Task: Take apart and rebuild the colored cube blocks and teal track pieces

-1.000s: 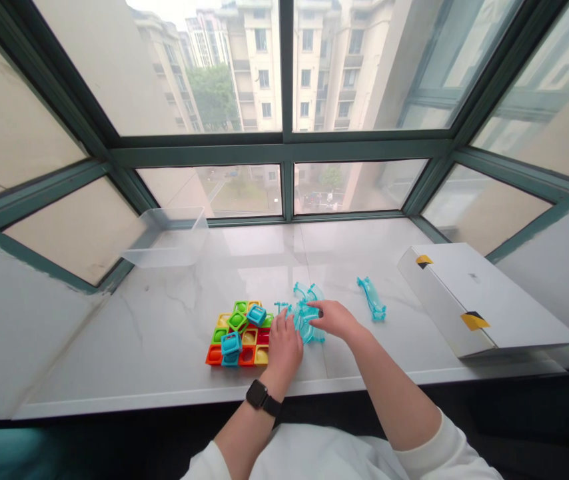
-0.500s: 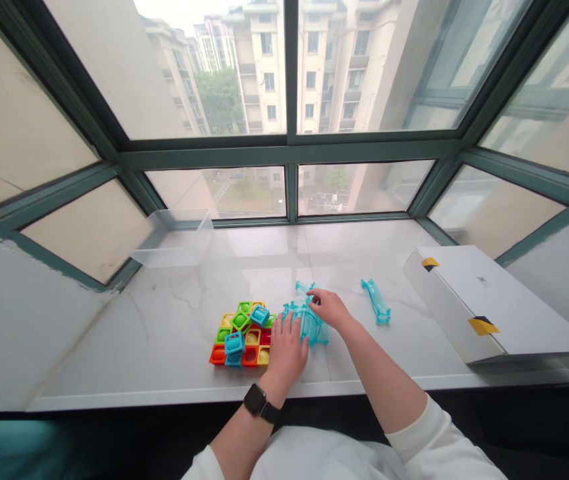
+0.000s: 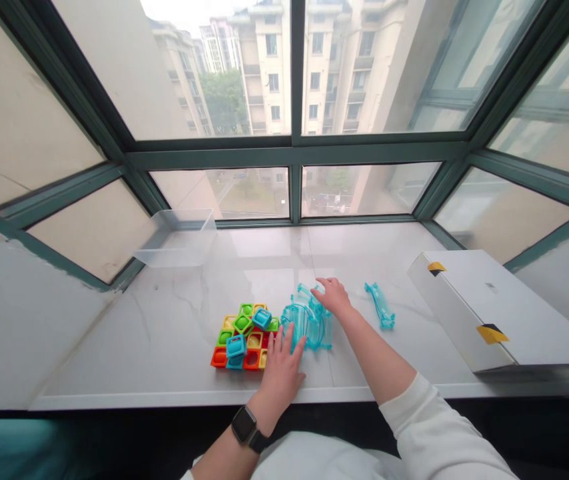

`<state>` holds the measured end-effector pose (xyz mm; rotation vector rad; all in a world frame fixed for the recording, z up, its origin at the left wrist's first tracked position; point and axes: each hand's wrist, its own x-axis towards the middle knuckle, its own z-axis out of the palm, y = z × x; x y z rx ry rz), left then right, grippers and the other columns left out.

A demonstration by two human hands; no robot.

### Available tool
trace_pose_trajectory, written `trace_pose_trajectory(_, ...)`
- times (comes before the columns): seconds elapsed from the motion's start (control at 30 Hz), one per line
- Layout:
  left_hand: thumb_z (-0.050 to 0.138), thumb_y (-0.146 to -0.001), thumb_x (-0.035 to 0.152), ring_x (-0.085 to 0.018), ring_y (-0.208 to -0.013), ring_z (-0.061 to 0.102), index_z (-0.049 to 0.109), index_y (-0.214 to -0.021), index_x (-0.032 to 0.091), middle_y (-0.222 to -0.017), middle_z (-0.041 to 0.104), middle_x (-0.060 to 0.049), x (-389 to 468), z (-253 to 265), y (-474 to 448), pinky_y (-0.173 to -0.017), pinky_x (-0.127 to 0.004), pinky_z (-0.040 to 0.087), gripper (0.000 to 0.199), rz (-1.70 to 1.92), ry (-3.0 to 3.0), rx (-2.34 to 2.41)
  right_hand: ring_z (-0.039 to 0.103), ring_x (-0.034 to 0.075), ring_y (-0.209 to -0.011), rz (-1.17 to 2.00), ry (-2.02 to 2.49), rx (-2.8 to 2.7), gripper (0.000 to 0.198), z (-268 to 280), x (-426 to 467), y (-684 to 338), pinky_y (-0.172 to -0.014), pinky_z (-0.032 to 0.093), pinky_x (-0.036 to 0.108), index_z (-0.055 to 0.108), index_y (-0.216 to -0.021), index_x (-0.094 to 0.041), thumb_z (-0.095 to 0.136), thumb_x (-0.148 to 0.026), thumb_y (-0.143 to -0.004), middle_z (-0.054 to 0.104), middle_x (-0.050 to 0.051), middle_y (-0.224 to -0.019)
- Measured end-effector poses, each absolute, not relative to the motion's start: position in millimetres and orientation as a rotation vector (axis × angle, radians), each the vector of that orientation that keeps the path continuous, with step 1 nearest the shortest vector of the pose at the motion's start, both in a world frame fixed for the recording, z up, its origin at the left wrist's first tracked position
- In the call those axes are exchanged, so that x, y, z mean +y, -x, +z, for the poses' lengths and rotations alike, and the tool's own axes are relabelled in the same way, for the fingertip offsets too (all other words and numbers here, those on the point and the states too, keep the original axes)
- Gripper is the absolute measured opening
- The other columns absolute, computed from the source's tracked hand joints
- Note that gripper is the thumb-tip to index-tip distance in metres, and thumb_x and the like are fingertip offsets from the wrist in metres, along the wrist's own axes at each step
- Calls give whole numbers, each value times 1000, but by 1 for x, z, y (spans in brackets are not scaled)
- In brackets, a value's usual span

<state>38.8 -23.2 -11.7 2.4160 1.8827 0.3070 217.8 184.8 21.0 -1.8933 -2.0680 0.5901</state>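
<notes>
The pale surface (image 3: 139,347) spread across the lower half of the frame, and its gloss suggested that light things would slide readily under your touch. The white box (image 3: 524,307) stood at the right edge, well apart from your hands, and the clear tub (image 3: 184,257) sat at upper left, beyond the work. The coloured blocks (image 3: 253,341) lay massed just left of bottom centre, several tilted on top of others, so a careless nudge from your left side could have toppled the loose ones. Just to their right, a little below the middle of the frame, lay the translucent blue pieces (image 3: 304,321), overlapping so closely that their outlines were hard to separate. They looked thin and apt to snag, so light pressure on one piece at a time probably suited them better than a shove at the whole heap. Your left hand (image 3: 280,370) was at the heap's lower left, palm down, its fingers spread and grasping nothing, well placed to steady that side. Your right hand (image 3: 333,297) was at the heap's upper right, its fingers loosely bent; whether they gripped a piece, I could not tell. The lone blue piece (image 3: 379,307) lay farther right, near your right forearm, which was best kept clear of it.
</notes>
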Motion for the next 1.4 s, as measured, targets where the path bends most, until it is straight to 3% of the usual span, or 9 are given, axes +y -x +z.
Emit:
trace_pose_trajectory(0.1, 73, -86, 21, -43, -159, 28, 48, -155, 34, -178, 18, -12, -24, -24, -35, -123, -63, 34, 74, 308, -2481, 1902, 51, 33, -142, 661, 1824, -2171, 54, 11, 191, -213, -116, 41, 44, 63, -148, -30, 64, -51, -98, 51, 14, -159)
trace_pose_trajectory(0.23, 61, -92, 10, -37, -157, 36, 46, -157, 35, -176, 24, -13, -24, -34, -34, -122, -59, 37, 71, 383, -2584, 1940, 60, 23, -131, 733, 1641, -2312, 32, 4, 188, -205, -115, 41, 33, 78, -125, -30, 62, -38, -99, 69, 6, -141)
trace_pose_trajectory(0.43, 72, -90, 30, -41, -158, 32, 40, -161, 32, -176, 24, -16, -26, -26, -40, -123, -64, 35, 78, 488, -2558, 1929, 59, 21, -135, 711, 1501, -2358, 26, -5, 168, -209, -119, 39, 33, 83, -113, -26, 63, -25, -95, 70, 5, -139)
trace_pose_trajectory(0.7, 68, -91, 30, -41, -160, 28, 60, -143, 27, -174, 28, -13, -30, -19, -41, -126, -65, 28, 53, 506, -2532, 1923, 54, 24, -140, 637, 1501, -2301, 23, -4, 146, -208, -120, 38, 37, 81, -112, -25, 66, -34, -98, 64, 8, -148)
trace_pose_trajectory(0.83, 68, -91, 28, -41, -160, 26, 61, -142, 28, -174, 28, -12, -33, -11, -40, -126, -66, 29, 52, 518, -2517, 1879, 55, 26, -134, 508, 1611, -2157, 32, 17, 152, -246, -119, 37, 39, 74, -126, -22, 57, -35, -102, 65, 11, -140)
trace_pose_trajectory(0.97, 65, -93, 26, -39, -161, 26, 52, -152, 30, -174, 28, -12, -39, 2, -37, -126, -64, 31, 60, 543, -2494, 1831, 48, 40, -137, 190, 2150, -1690, 56, 31, 163, -324, -113, 39, 55, 53, -151, -17, 60, -34, -97, 52, 24, -149)
trace_pose_trajectory(1.07, 60, -97, 26, -36, -162, 24, 48, -155, 28, -174, 29, -12, -43, 11, -34, -126, -61, 33, 59, 606, -2457, 1803, 54, 45, -133, 451, 2474, -1594, 74, 29, 164, -372, -102, 46, 56, 46, -154, -12, 66, -47, -93, 52, 31, -146)
trace_pose_trajectory(1.23, 54, -101, 25, -32, -160, 30, 44, -156, 26, -168, 39, -13, -43, 20, -29, -125, -57, 39, 55, 737, -2349, 1756, 70, 34, -113, 685, 2338, -1713, 42, 22, 148, -378, -92, 52, 43, 65, -131, -19, 63, -39, -94, 73, 18, -117)
trace_pose_trajectory(1.4, 58, -102, 32, -31, -149, 47, 46, -151, 24, -155, 54, -15, -30, 29, -41, -121, -53, 45, 51, 907, -2267, 1681, 74, 19, -92, 862, 2021, -1775, 46, 27, 110, -307, -79, 56, 28, 63, -133, -24, 60, -53, -97, 77, 5, -108)
